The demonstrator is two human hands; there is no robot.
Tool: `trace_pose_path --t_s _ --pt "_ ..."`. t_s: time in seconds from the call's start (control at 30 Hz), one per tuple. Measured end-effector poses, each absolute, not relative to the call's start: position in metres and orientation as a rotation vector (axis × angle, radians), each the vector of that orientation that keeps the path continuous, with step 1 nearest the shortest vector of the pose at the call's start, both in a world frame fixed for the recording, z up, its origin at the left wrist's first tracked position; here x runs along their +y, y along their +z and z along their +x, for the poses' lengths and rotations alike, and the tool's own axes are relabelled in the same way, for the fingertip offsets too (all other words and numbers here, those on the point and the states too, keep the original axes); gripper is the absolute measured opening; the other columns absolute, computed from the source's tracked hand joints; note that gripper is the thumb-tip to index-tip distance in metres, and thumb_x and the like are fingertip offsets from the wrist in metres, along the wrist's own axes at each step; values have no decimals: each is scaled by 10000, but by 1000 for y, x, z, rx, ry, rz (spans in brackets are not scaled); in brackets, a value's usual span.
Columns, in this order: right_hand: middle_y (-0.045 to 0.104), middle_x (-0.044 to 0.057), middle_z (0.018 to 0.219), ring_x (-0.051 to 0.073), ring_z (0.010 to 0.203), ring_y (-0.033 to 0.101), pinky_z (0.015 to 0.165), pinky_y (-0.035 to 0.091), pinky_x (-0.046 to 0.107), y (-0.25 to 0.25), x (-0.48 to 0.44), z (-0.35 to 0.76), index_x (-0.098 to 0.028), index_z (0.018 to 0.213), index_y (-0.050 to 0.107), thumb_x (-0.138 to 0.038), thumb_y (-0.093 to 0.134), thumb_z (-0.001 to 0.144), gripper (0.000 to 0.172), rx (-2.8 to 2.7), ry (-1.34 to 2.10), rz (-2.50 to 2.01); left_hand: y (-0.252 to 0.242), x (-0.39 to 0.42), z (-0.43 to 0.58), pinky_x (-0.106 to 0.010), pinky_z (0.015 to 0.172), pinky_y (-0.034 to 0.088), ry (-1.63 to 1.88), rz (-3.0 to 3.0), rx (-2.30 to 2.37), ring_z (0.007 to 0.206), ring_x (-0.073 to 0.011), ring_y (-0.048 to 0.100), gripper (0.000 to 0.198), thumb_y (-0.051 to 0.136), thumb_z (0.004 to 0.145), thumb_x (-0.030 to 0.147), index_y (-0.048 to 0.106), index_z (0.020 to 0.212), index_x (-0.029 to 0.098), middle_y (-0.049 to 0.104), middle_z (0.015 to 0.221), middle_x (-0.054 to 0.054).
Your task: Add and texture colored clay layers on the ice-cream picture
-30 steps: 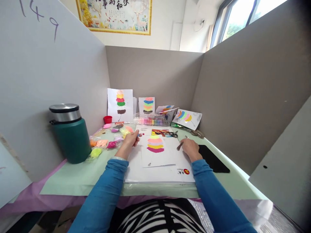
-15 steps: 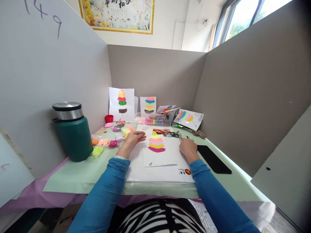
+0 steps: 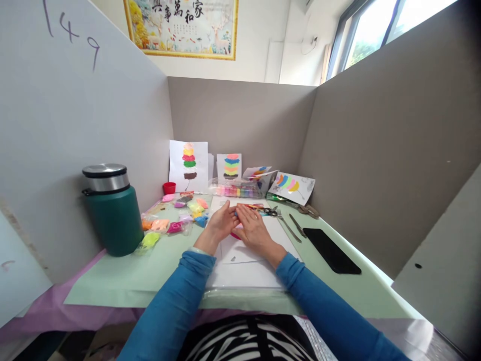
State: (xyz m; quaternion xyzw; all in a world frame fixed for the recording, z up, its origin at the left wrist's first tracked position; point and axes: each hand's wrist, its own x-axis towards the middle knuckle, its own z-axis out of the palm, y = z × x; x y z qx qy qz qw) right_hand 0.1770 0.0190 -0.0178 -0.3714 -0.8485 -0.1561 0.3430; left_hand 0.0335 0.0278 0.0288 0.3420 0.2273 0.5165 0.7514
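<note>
My left hand (image 3: pixel 221 223) and my right hand (image 3: pixel 256 228) are pressed together above the drawing paper (image 3: pixel 240 255). Left palm is turned up, with the right hand's outstretched fingers laid over it. A small bit of blue clay (image 3: pixel 236 213) peeps out between them; most of it is hidden. Beneath the hands, only a magenta edge (image 3: pixel 235 235) of the coloured clay layers shows. To the left lies a packet of blue clay (image 3: pixel 202 221). A knife (image 3: pixel 297 225) and a fork (image 3: pixel 288 226) rest right of the paper.
A green flask (image 3: pixel 114 215) stands at left, near several bagged clay pieces (image 3: pixel 160 224) and a red cup (image 3: pixel 169 188). Scissors (image 3: pixel 269 211) lie behind my right hand, a black phone (image 3: pixel 332 250) at right. Picture cards (image 3: pixel 188 168) lean along the back partition.
My right hand has left the knife, which now lies on the table, and moved left. Both hands have come together over the paper, covering most of the coloured layers.
</note>
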Motion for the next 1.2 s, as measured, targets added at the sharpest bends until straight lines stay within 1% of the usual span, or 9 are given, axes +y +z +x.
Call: trace_pose_path --t_s 0.07,0.17,0.33,0.53,0.7,0.8,0.9,1.03,1.2 --pt "406 178 1501 283 1422 325 1131 267 505 -19 16 175 -109 1451 424 -471 425 972 601 -2280 -430 -857 28 27 32 -288 803 543 1162 713 502 836 -184 670 465 431 966 491 663 845 107 688 825 -132" --pt "397 177 1506 263 1427 320 1148 247 502 -19 17 175 -106 1452 423 -470 416 975 599 -2331 -451 -764 27 25 31 -310 804 546 1129 691 503 864 -206 675 521 385 964 541 652 934 95 689 864 -150" --pt "400 204 1496 302 1402 361 1108 286 545 -21 23 186 -81 1444 429 -424 389 990 571 -2180 -449 -1060 27 24 31 -308 839 533 1073 659 464 879 -219 679 644 276 982 555 634 1037 23 685 906 -189" --pt "366 167 1527 261 1438 297 1140 273 493 -23 17 180 -114 1469 400 -481 417 973 618 -2333 -486 -802 28 22 31 -327 851 523 1085 623 431 838 -220 679 637 276 981 553 632 1062 30 687 851 -165" --pt "383 189 1511 288 1415 341 1112 288 527 -25 23 185 -111 1472 394 -437 400 986 586 -2225 -471 -976 29 22 30 -324 869 519 1089 630 437 895 -230 678 685 270 970 586 612 1142 18 690 924 -191" --pt "382 179 1515 281 1419 334 1117 285 527 -26 22 185 -137 1488 373 -437 421 977 595 -2291 -477 -899 28 24 29 -317 837 529 1150 598 449 850 -223 679 678 283 968 585 614 1127 15 690 878 -185" --pt "364 172 1527 265 1429 315 1129 282 507 -25 21 180 -144 1505 339 -467 436 966 636 -2344 -469 -788 26 24 30 -334 831 528 1084 615 420 871 -238 681 667 288 966 583 610 1140 25 696 893 -185" --pt "356 190 1526 283 1423 325 1112 296 528 -25 25 183 -125 1508 329 -444 405 982 620 -2253 -432 -951 24 25 30 -326 840 524 1036 646 418 921 -241 676 700 285 956 608 590 1194 25 693 972 -199" --pt "370 171 1524 280 1432 306 1121 286 518 -25 22 186 -137 1508 334 -450 416 978 621 -2322 -440 -895 25 24 30 -312 839 518 1075 654 410 872 -223 676 705 259 964 600 607 1149 15 694 932 -195"
